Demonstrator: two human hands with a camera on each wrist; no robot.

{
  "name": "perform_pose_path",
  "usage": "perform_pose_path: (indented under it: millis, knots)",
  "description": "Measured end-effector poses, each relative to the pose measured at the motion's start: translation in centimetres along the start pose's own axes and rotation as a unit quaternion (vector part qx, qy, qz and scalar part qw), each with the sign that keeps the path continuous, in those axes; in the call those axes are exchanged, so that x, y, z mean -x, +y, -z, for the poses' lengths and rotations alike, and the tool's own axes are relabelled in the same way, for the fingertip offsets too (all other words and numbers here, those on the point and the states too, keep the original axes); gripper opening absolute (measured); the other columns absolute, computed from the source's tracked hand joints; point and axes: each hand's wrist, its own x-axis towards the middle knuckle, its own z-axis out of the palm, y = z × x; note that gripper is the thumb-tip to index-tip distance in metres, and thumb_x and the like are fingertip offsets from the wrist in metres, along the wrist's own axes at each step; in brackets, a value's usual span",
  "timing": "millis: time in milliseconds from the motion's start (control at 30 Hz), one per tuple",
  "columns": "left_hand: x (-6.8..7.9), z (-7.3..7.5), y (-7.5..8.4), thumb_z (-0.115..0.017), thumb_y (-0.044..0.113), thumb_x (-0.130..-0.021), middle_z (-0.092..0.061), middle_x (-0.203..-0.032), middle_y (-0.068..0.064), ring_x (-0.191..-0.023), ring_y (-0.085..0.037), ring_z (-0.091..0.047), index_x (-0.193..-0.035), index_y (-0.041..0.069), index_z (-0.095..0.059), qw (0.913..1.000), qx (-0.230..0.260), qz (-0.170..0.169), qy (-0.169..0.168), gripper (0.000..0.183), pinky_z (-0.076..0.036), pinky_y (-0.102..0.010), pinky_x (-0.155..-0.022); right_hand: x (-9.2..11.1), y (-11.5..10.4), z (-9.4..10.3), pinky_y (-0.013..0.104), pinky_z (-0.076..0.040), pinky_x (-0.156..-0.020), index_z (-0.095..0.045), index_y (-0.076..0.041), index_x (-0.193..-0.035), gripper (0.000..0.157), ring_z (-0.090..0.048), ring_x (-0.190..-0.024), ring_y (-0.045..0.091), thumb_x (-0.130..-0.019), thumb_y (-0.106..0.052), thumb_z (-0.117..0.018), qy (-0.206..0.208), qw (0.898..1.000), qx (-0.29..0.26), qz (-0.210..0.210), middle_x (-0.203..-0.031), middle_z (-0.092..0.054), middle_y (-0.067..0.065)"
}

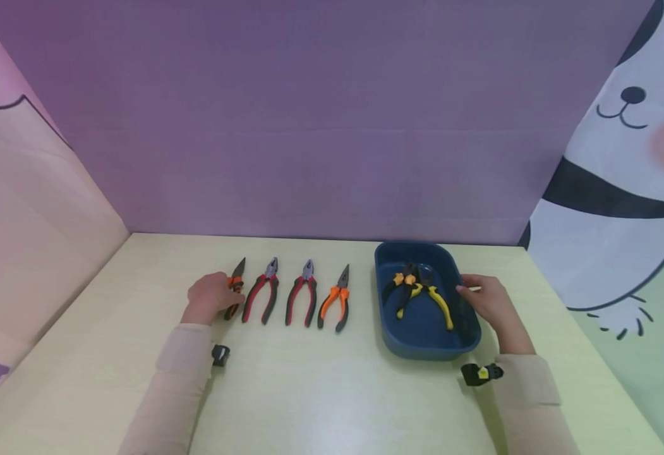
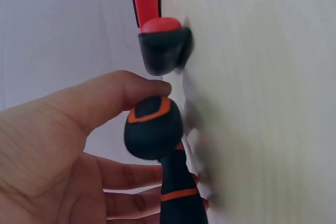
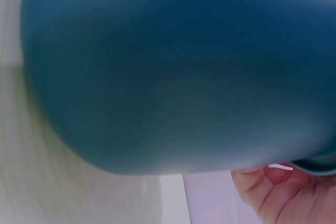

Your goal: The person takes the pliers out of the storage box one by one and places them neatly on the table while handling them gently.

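Note:
At the left end of a row of pliers, my left hand (image 1: pixel 209 296) holds long-nose pliers (image 1: pixel 237 278) with orange and black handles, jaws pointing to the back wall. In the left wrist view the thumb and fingers lie on either side of the black handles (image 2: pixel 153 135). My right hand (image 1: pixel 488 304) grips the right rim of a blue plastic bin (image 1: pixel 422 351), thumb over the edge. The bin's wall (image 3: pixel 157 103) fills most of the right wrist view. Inside it lie yellow-handled pliers (image 1: pixel 441 308) and orange-and-black pliers (image 1: pixel 409 281).
Two red-and-black combination pliers, one nearer my left hand (image 1: pixel 271 284) and one farther (image 1: pixel 307 284), lie beside orange-handled long-nose pliers (image 1: pixel 340 295). The pale table (image 1: pixel 332 392) ends at a purple backdrop (image 1: pixel 320 126). A panda print (image 1: pixel 621 189) covers the right side.

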Motion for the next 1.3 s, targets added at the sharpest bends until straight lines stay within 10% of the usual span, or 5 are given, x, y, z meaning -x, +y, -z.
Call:
perform_pose_path:
  millis: [1300]
  knots:
    - [0.35, 0.47, 0.25, -0.070, 0.036, -0.078, -0.055, -0.083, -0.012, -0.070, -0.022, -0.050, -0.098, -0.001, -0.054, 0.9995, -0.010, 0.019, -0.024, 0.045, -0.039, -0.031, -0.060, -0.08, -0.12, -0.01, 0.053, -0.048, -0.083, -0.051, 0.016, -0.122, 0.039, -0.057, -0.102, 0.048, -0.094, -0.011, -0.053, 0.003, 1.000, 0.002, -0.007, -0.116, -0.056, 0.035]
